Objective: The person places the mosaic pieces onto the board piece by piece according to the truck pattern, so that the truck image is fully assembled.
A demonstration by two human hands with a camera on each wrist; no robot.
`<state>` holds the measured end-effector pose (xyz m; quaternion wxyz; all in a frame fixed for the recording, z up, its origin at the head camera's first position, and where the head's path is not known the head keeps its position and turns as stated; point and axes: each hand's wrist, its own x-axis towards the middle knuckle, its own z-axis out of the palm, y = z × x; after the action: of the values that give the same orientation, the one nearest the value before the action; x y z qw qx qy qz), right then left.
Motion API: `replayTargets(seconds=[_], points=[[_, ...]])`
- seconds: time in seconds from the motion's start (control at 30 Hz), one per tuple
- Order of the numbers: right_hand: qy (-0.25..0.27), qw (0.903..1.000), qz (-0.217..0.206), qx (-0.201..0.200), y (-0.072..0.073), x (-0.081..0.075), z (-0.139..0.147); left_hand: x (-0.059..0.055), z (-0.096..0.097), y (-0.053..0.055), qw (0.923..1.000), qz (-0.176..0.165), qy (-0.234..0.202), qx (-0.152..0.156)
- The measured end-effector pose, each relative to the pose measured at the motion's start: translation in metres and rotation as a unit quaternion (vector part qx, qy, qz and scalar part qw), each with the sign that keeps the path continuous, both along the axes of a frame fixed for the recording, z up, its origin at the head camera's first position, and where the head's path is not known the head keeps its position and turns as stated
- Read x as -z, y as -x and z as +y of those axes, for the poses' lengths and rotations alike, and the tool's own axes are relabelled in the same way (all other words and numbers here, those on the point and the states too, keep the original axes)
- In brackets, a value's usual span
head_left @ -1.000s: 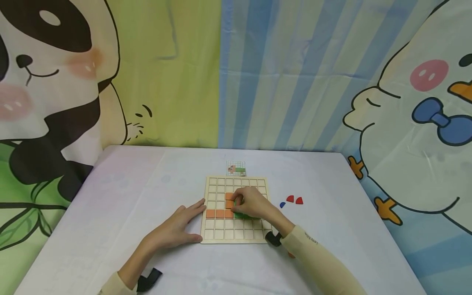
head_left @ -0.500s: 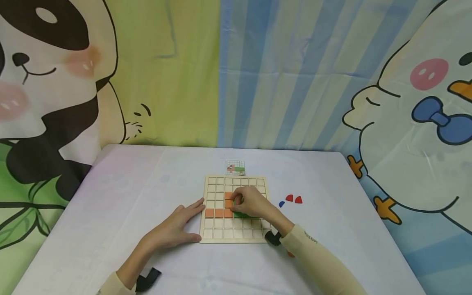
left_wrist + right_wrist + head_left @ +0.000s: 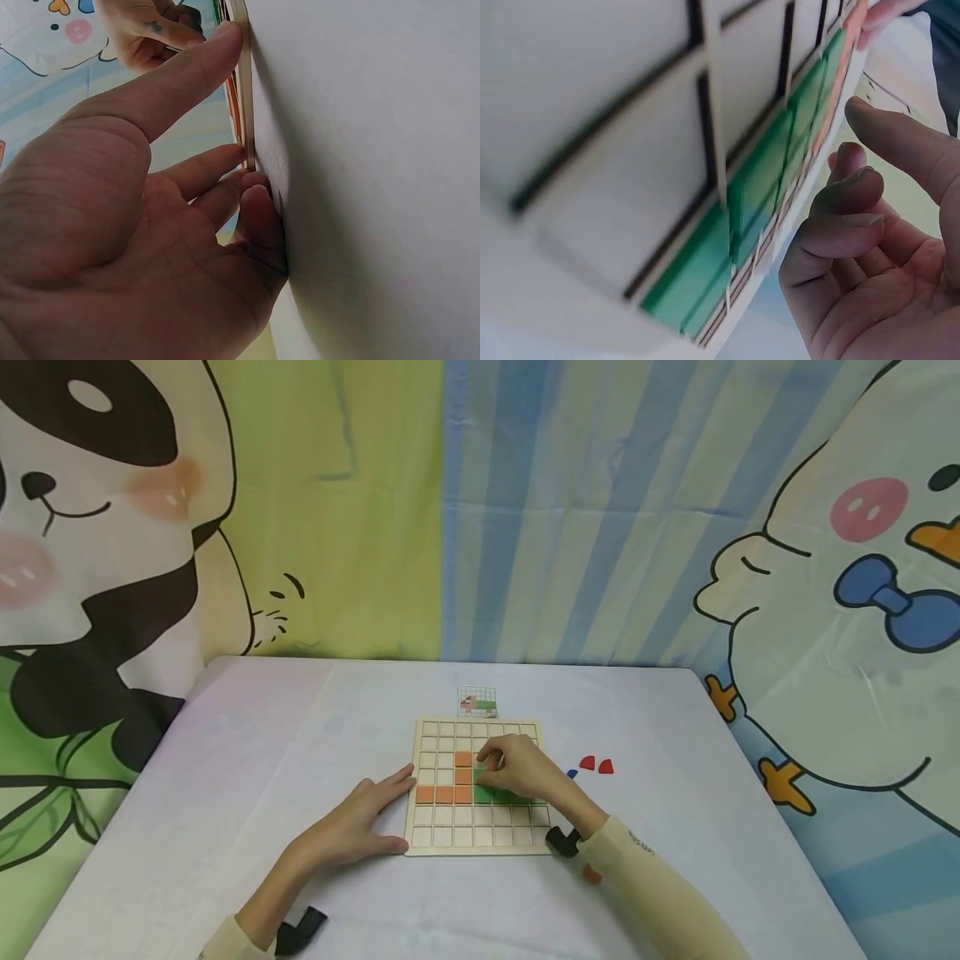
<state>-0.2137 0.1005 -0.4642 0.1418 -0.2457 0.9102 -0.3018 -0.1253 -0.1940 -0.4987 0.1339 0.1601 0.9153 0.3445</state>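
Observation:
A square wooden grid board (image 3: 446,837) lies on the white table. Several orange square tiles (image 3: 444,795) form a row and a short column in it, beside green tiles (image 3: 510,796). My left hand (image 3: 360,827) rests at the board's left side, fingers stretched out. In the left wrist view its thumb (image 3: 191,71) lies against the board's edge (image 3: 244,97). Over the green tiles hovers my right hand (image 3: 521,768), its thumb and bent fingers apart. The right wrist view shows nothing between that hand's thumb and fingers (image 3: 847,240).
Behind the board lies a small picture card (image 3: 477,702) with a grid pattern. Two red pieces (image 3: 587,763) and a blue piece (image 3: 572,773), partly covered by the right arm, lie to the right. An orange-brown piece (image 3: 592,875) sits beside the right sleeve.
My right hand has drawn slightly right, away from the orange column, uncovering more of the orange and green tiles. The left hand stays at the board's side.

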Motion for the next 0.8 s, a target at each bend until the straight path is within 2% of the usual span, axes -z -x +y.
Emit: replayTargets(seconds=[0.23,0.37,0.57,0.8], points=[[-0.008,0.9993,0.005,0.036,0.002,-0.007,0.026,0.001,-0.001,0.000,1.0000,0.003,-0.005,0.000],[-0.011,0.9975,0.002,0.069,0.003,-0.007,0.045,0.002,-0.003,0.000,0.9999,0.005,-0.011,0.003],[-0.015,0.9954,0.005,0.095,0.003,-0.007,0.079,0.002,-0.003,0.000,0.9999,0.005,-0.012,0.001],[-0.031,0.9890,0.007,0.145,0.000,0.000,0.114,0.003,-0.003,0.000,0.9999,0.001,-0.015,0.002]])
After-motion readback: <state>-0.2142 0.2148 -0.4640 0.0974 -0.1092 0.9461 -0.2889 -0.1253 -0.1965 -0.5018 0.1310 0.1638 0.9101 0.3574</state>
